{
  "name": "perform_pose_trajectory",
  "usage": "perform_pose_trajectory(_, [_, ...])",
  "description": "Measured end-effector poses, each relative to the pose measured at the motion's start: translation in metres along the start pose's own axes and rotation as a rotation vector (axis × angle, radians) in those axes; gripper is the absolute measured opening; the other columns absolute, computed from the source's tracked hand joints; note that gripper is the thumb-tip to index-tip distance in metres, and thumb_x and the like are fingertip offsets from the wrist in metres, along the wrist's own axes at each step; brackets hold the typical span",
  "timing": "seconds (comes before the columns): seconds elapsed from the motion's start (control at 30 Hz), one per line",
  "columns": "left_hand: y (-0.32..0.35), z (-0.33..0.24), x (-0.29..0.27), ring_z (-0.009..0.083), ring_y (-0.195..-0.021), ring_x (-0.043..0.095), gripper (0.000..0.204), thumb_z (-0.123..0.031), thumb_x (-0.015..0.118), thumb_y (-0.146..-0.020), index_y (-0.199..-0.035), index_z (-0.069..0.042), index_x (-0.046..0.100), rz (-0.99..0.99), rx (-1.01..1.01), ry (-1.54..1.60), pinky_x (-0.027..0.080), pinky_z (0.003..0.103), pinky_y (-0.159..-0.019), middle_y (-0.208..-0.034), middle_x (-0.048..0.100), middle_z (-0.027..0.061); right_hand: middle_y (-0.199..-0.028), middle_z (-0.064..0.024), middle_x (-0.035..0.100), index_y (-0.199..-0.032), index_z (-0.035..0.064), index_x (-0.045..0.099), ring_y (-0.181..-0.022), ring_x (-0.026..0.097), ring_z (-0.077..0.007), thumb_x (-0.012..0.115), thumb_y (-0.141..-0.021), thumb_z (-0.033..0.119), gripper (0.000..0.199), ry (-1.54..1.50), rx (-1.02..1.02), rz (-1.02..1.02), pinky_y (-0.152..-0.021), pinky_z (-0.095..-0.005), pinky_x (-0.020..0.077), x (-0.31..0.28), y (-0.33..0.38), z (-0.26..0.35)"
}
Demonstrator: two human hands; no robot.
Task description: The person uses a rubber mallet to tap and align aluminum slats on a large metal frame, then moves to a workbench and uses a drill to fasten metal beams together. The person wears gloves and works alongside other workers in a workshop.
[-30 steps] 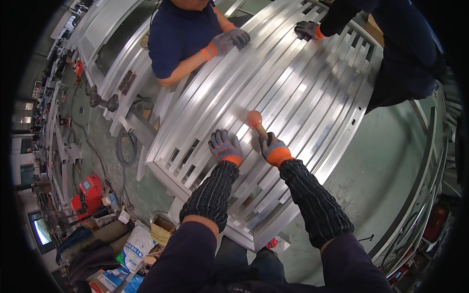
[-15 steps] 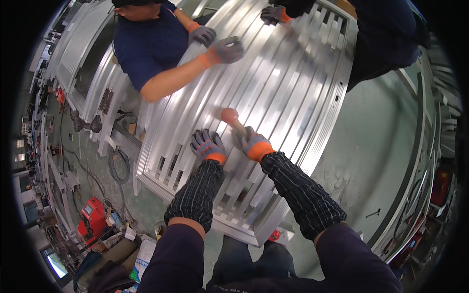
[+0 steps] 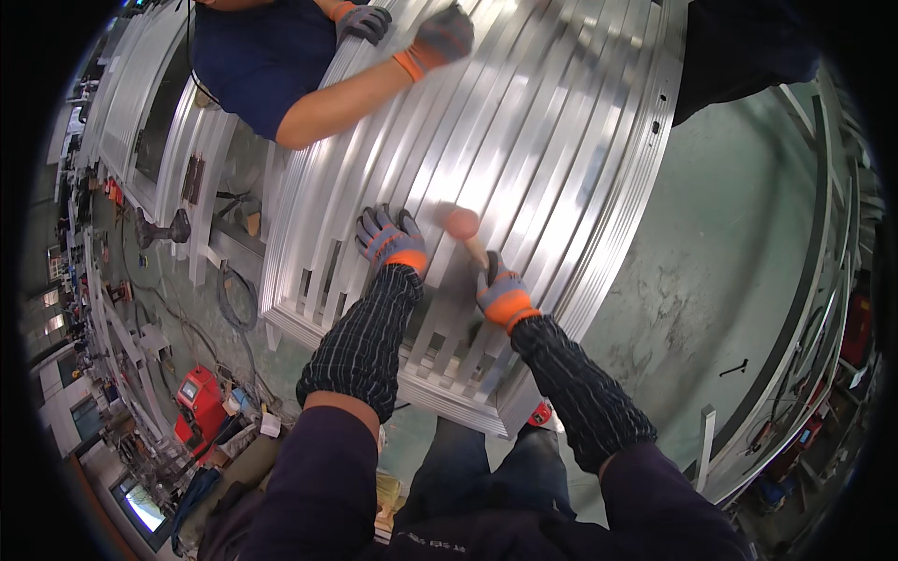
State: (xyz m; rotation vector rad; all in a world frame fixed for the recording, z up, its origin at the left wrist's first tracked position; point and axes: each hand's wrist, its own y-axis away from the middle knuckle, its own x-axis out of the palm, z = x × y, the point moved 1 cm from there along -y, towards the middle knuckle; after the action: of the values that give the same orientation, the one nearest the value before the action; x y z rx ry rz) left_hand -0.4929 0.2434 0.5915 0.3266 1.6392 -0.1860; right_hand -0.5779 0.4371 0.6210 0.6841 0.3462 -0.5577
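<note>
The left hand [image 3: 388, 241], gloved in grey and orange, lies flat on the slatted aluminium frame [image 3: 524, 140], fingers spread and grasping nothing, pressing on the slats near the frame's near end. The right hand [image 3: 500, 292] is clenched around the handle of a mallet [image 3: 463, 224]; its rounded orange head is blurred and sits on or just above a slat, just beside the left hand. Whether it touches the metal cannot be told.

The frame lies flat and slanted across the view, its near end rail just ahead of the person's knees, its far end out of sight.

A second person in a blue shirt [image 3: 257, 56] leans in from the upper left, with both gloved hands [image 3: 440, 37] resting on the slats at the far part. A third person's dark sleeve shows at the upper right.

Progress, as judged: all visible slats sit in the end rails and the frame looks assembled; seating of the slats near the end rail appears to be in hand. How much remains cannot be told.

A red machine [image 3: 198, 397] stands on the floor at lower left.
</note>
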Motion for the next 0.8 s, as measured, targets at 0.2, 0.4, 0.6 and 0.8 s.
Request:
perform_pose_trajectory(0.2, [-0.002, 0.0, -0.001, 0.0384, -0.149, 0.031, 0.063, -0.042, 0.05, -0.1, -0.151, -0.005, 0.045, -0.002, 0.018, -0.037, 0.022, 0.053, -0.123, -0.159, 0.038, 0.0199, -0.098, -0.0283, 0.069, -0.125, 0.0079, 0.055, -0.092, 0.066, -0.0504, 0.055, -0.1, 0.039, 0.04, -0.046, -0.077, 0.024, -0.08, -0.057, 0.0513, -0.004, 0.006, 0.002])
perform_pose_trajectory(0.4, [-0.001, 0.007, 0.009, 0.0384, -0.149, 0.031, 0.062, -0.04, 0.049, -0.1, -0.15, -0.004, 0.046, -0.01, 0.019, -0.039, 0.021, 0.052, -0.124, -0.158, 0.04, 0.0202, -0.099, -0.0282, 0.069, -0.128, 0.0053, 0.053, -0.091, 0.067, -0.0497, 0.06, -0.095, 0.032, 0.043, 0.0, -0.047, 0.015, -0.079, -0.0543, 0.0531, 0.009, 0.014, -0.009])
perform_pose_trajectory(0.6, [-0.001, 0.004, 0.008, 0.0391, -0.147, 0.034, 0.061, -0.039, 0.05, -0.1, -0.149, -0.004, 0.047, -0.036, 0.036, -0.032, 0.024, 0.053, -0.122, -0.157, 0.041, 0.0218, -0.101, -0.026, 0.07, -0.13, 0.0055, 0.052, -0.091, 0.067, -0.0485, 0.061, -0.095, 0.03, 0.044, 0.122, 0.051, 0.17, -0.079, -0.0546, 0.0535, 0.014, 0.011, -0.01])
perform_pose_trajectory(0.8, [-0.006, 0.025, 0.021, 0.0397, -0.146, 0.036, 0.063, -0.042, 0.051, -0.099, -0.149, -0.006, 0.047, -0.055, 0.001, -0.086, 0.026, 0.054, -0.122, -0.157, 0.041, 0.0215, -0.099, -0.0239, 0.071, -0.127, 0.0044, 0.055, -0.094, 0.07, -0.0427, 0.062, -0.093, 0.036, 0.047, -0.007, -0.11, 0.144, -0.082, -0.0519, 0.0543, 0.016, 0.042, 0.007])
